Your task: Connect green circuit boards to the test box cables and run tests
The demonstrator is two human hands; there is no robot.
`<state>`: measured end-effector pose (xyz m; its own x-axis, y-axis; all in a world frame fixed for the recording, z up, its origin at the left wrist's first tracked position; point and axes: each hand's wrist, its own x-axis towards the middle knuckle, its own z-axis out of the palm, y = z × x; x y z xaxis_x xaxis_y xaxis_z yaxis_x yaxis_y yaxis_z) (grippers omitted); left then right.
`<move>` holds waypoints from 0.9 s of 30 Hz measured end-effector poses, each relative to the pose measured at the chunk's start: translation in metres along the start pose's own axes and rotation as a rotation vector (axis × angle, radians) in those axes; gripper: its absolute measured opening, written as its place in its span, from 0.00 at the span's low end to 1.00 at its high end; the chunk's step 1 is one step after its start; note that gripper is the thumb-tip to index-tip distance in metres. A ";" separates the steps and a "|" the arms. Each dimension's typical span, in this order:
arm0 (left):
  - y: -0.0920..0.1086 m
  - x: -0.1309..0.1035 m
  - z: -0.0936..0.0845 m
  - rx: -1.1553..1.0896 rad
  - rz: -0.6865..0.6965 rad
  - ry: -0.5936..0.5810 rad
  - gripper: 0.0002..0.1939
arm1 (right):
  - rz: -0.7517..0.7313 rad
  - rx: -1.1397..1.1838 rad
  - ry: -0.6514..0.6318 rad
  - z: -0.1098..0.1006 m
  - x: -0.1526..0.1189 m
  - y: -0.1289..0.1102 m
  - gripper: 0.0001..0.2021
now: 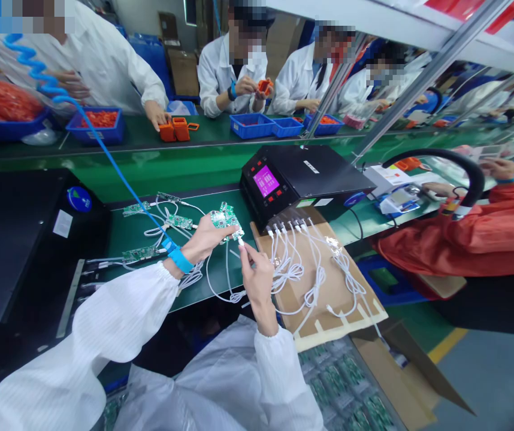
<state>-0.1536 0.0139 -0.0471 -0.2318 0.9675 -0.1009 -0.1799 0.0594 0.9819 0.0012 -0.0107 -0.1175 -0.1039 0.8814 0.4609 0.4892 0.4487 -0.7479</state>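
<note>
My left hand (207,237), with a blue strap at the wrist, grips a green circuit board (223,216) above the bench. My right hand (257,272) pinches the white plug of a USB cable (241,240) at the board's lower corner. Whether the plug is fully seated I cannot tell. More circuit boards (180,221) with white cables attached lie left of my hands on the green bench. To the right, a black test unit (302,179) with a lit purple screen has several white cables (290,263) running from its front over a cardboard sheet (329,287).
Another black unit (27,239) stands at the left. A coiled blue cord (99,140) hangs down to my left wrist. Trays of circuit boards (342,377) lie below the cardboard. Across the line, co-workers handle orange parts (177,129) beside blue bins (251,126). A person in red sleeves (472,239) works at right.
</note>
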 end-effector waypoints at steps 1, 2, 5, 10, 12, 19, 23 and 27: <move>0.003 0.000 0.001 0.007 -0.002 0.007 0.19 | 0.012 0.001 -0.008 -0.001 0.001 -0.001 0.22; 0.006 0.001 0.003 0.012 0.000 0.016 0.19 | 0.028 0.003 -0.024 -0.002 0.002 -0.001 0.22; 0.014 0.002 0.004 0.016 0.015 0.032 0.22 | 0.083 0.044 -0.158 -0.009 0.004 -0.001 0.22; 0.019 0.002 0.005 0.055 -0.009 0.001 0.23 | 0.083 0.216 -0.502 -0.026 0.005 0.005 0.21; 0.020 0.001 0.006 0.042 -0.013 -0.010 0.21 | 0.084 0.248 -0.531 -0.032 0.004 0.009 0.26; 0.020 0.001 0.006 0.009 -0.052 0.039 0.19 | 0.030 0.206 -0.443 -0.050 0.003 0.019 0.24; 0.017 0.002 0.006 0.033 0.000 0.020 0.17 | 0.031 0.133 -0.470 -0.055 0.005 0.023 0.15; 0.016 0.003 0.006 0.051 0.024 0.064 0.21 | 0.009 0.146 -0.429 -0.058 0.006 0.023 0.12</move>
<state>-0.1513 0.0191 -0.0309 -0.2967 0.9511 -0.0861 -0.1249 0.0508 0.9909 0.0621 -0.0037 -0.1037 -0.4647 0.8530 0.2376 0.3677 0.4301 -0.8245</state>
